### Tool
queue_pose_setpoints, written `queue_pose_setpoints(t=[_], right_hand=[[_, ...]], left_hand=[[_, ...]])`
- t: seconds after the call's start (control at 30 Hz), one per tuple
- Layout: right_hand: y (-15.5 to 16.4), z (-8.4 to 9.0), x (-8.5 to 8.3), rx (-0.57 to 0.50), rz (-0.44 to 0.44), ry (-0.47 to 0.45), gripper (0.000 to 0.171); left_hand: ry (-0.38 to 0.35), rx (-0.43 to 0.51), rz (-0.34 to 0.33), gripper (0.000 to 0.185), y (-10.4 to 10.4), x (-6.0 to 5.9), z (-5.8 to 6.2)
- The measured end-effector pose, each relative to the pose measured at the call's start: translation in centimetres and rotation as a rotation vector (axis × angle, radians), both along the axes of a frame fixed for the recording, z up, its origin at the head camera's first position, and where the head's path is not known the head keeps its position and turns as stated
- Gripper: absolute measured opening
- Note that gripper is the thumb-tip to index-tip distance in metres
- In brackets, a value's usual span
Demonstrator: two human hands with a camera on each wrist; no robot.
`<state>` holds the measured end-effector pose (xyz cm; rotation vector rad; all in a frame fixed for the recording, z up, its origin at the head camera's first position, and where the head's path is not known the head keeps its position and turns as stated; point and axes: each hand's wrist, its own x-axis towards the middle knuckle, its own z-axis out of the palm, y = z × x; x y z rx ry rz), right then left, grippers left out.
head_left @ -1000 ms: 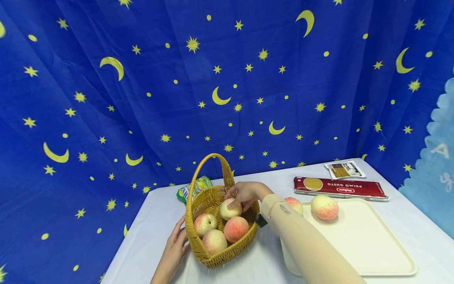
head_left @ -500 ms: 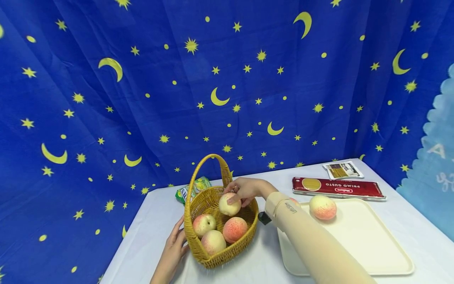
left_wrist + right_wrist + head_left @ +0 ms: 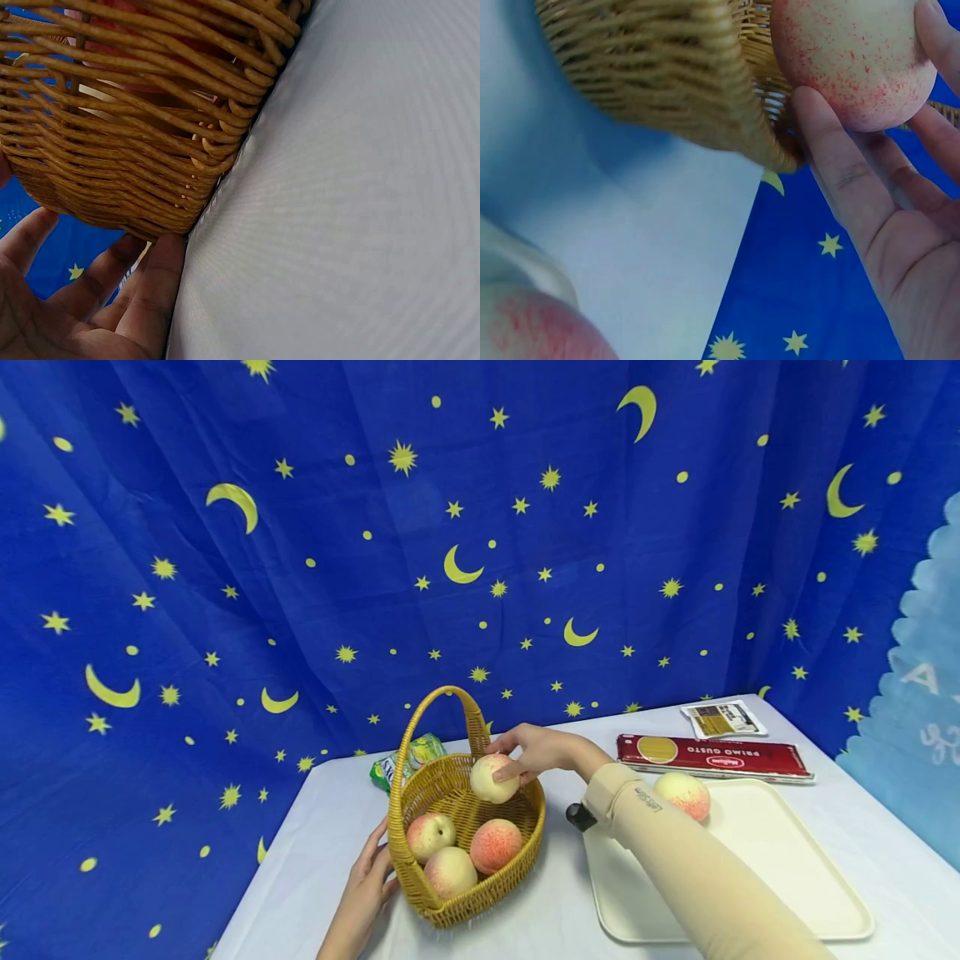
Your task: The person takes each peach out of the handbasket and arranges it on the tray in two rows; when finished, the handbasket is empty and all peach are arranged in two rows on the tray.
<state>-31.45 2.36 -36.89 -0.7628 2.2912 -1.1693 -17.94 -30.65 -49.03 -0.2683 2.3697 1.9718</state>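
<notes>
A yellow wicker basket (image 3: 517, 877) with a tall arched handle stands on the table in the head view. Three peaches lie inside it: a stem-side-up one (image 3: 431, 837), a pale one (image 3: 451, 872) and a redder one (image 3: 497, 846). My right hand (image 3: 543, 752) grips another peach (image 3: 492, 779) between thumb and fingers at the basket's back right rim; the right wrist view shows this held peach (image 3: 855, 60) close up. My left hand (image 3: 367, 878) rests against the basket's left side, its fingers extended along the weave (image 3: 127, 157) in the left wrist view.
A cream tray (image 3: 780, 860) lies to the right, bearing a peach (image 3: 684, 795) near its back left corner; my right forearm covers part of the tray. Behind it are a red pasta pack (image 3: 720, 757) and a small pouch (image 3: 723, 720). A green snack bag (image 3: 386, 770) lies behind the basket.
My right hand has raised the peach from the basket's inside and shifted it right, toward the rim. The right forearm now hides the second peach by the tray. My left hand stays put.
</notes>
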Motion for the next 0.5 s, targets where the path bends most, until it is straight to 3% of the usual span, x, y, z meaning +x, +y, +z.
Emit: queue_pose_setpoints(t=[0.13, 0.33, 0.5], right_hand=[[1.0, 0.1, 0.1, -0.009, 0.009, 0.028, 0.054], [2.7, 0.8, 0.5, -0.02, 0.024, 0.139, 0.056], [4.5, 1.3, 0.8, -0.053, 0.027, 0.144, 0.056]], left_hand=[[-0.015, -0.002, 0.01, 0.07, 0.0, -0.1, 0.1], [-0.015, -0.002, 0.01, 0.069, 0.0, -0.1, 0.1], [-0.017, -0.002, 0.01, 0.069, 0.1, 0.0, 0.2]])
